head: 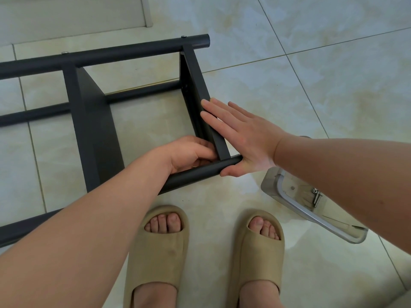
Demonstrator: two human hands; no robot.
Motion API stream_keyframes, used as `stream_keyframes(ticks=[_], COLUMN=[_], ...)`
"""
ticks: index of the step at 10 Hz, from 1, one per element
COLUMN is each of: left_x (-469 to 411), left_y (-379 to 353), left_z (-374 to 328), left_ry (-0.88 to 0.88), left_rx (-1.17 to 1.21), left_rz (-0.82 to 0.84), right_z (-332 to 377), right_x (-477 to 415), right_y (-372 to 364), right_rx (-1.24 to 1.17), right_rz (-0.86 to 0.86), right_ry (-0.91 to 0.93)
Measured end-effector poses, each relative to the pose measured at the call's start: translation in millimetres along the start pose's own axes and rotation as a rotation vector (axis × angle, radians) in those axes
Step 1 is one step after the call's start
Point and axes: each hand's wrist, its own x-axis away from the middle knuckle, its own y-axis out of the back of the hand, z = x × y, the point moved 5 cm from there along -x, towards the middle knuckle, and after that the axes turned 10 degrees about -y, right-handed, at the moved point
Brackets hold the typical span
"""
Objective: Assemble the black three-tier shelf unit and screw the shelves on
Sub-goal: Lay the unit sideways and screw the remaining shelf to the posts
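The black shelf unit lies on its side on the tiled floor, with round black posts running left to right and flat shelves standing on edge between them. My right hand lies flat with straight fingers against the outer face of the end shelf, its thumb under the tip of the near post. My left hand reaches inside the corner where that shelf meets the near post, with its fingers curled there. Whether they hold something small is hidden.
A clear plastic container with several silver screws sits on the floor to the right, under my right forearm. My feet in beige slippers stand just before the near post. A white door frame is at top left.
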Motion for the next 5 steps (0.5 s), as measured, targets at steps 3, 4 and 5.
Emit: stream_keyframes(ticks=[3,4,5], left_x=[0.8,1.4,0.8], left_y=[-4.0,-1.7,-0.3], left_z=[-3.2,-1.3,0.5], left_ry=[0.009,0.014,0.015], left_rx=[0.037,-0.088,-0.069], left_rz=[0.002,0.001,-0.006], right_z=[0.1,0.3,0.4], right_x=[-0.3,-0.1,-0.1], right_y=[-0.3,0.4,0.6], right_rx=[-0.001,-0.008,-0.005], right_rz=[0.012,0.008,0.012], right_ry=[-0.002,-0.003,-0.005])
